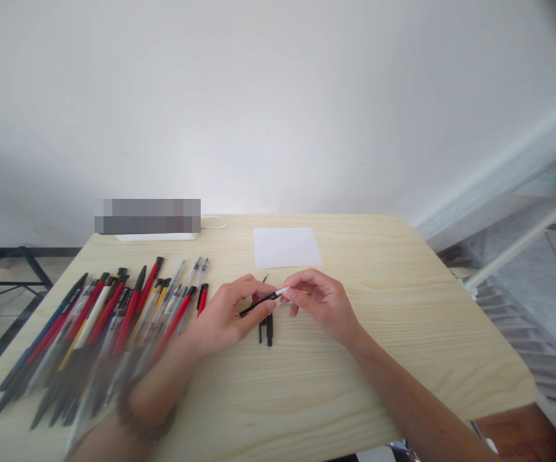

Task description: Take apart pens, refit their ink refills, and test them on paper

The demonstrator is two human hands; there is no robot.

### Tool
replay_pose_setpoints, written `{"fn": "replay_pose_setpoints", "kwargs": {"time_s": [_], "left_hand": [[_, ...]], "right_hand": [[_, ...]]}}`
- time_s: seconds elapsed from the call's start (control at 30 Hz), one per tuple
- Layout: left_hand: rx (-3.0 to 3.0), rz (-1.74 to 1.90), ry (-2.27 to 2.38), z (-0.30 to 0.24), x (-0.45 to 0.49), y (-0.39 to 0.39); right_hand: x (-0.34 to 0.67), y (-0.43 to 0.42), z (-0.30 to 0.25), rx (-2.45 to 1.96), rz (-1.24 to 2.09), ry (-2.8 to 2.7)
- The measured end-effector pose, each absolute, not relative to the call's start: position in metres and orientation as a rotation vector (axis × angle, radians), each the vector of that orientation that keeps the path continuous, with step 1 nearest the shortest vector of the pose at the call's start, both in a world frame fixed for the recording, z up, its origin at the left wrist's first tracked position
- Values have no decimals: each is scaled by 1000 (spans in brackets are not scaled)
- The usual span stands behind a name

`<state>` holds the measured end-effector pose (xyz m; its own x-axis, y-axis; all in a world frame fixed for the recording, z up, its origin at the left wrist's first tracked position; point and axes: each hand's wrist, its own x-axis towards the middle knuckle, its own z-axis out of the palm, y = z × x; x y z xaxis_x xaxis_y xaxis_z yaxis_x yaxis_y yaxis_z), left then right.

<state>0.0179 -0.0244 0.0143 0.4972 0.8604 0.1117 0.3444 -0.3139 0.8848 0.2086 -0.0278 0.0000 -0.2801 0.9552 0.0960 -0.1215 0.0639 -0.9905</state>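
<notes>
In front of me, a slim black pen [272,296] lies across the fingers of my left hand [224,316], pinched between thumb and fingers. My right hand [324,307] has its thumb and index finger closed on a small white piece [281,291] at the pen's right end. Whether that piece is joined to the black part or only touches it, I cannot tell. Below the hands, a short black pen part [270,332] and a thinner black piece [260,333] rest on the table. A thin pointed tip [265,278] shows behind my left fingers.
A large spread of pens [118,308], red, clear, black, yellow, white and blue, covers the table's left side, partly behind my left forearm. White paper [287,247] lies beyond my hands. A blurred-out dark object [147,217] stands at the back left against the wall [278,109].
</notes>
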Motion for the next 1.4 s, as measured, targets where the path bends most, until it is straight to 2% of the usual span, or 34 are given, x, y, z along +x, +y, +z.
{"fn": "replay_pose_setpoints", "kwargs": {"time_s": [0.6,0.9,1.13,1.4], "left_hand": [[1897,772,969,11,17,-24],[1761,776,1070,6,15,-21],[1746,766,1103,5,16,-21],[1724,766,1142,4,17,-20]], "right_hand": [[209,-30,0,-889,1209,-1566],[215,-24,-7,-1101,791,-1983],[215,-25,-10,-1107,651,-2285],[214,-24,-8,-1148,576,-2359]]}}
